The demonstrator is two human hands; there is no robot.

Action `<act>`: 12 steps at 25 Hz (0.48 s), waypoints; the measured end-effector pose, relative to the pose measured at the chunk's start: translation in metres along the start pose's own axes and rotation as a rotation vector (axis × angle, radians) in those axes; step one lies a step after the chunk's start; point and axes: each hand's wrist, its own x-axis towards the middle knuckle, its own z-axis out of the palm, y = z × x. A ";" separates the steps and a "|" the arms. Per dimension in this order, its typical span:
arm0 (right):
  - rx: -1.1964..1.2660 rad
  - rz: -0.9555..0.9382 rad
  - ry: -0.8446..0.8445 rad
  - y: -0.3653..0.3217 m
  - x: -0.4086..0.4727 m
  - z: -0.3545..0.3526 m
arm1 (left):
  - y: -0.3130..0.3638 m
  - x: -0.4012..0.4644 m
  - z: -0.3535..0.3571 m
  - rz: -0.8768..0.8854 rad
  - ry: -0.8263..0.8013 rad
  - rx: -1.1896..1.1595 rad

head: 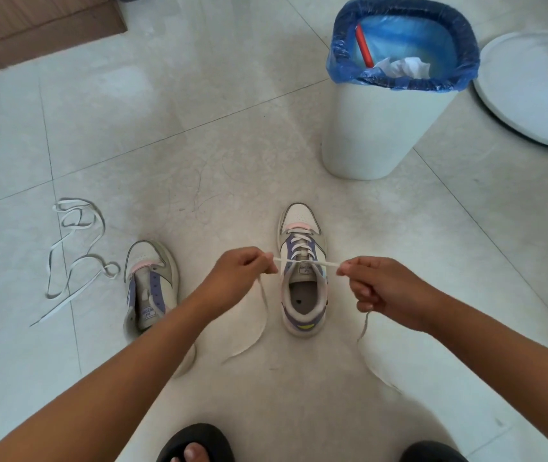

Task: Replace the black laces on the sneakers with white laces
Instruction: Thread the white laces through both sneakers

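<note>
White lace point(302, 262) threaded through right-hand sneaker point(303, 271), mid-floor, toe pointing far. Left hand point(242, 271) pinches one end, right hand point(371, 285) pinches the other, lace taut across tongue. Second sneaker point(151, 285) to the left, unlaced; loose white lace point(72, 258) on floor farther left. Bin point(389, 95) far right.
</note>
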 end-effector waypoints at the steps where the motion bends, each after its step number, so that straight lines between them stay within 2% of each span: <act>1: 0.018 -0.002 0.011 -0.003 0.002 -0.007 | -0.001 0.003 -0.005 0.016 0.015 0.013; 4: 0.007 -0.011 0.070 -0.005 0.013 -0.027 | -0.005 0.009 -0.009 0.032 0.050 0.102; 7: -0.086 0.012 0.112 0.001 0.022 -0.041 | -0.014 0.014 -0.009 -0.062 0.064 0.053; 9: -0.259 0.020 0.063 0.006 0.023 -0.049 | -0.021 0.013 -0.015 -0.095 -0.056 0.106; 12: -0.749 0.004 -0.042 0.007 0.018 -0.053 | -0.027 0.009 -0.021 0.003 -0.299 0.487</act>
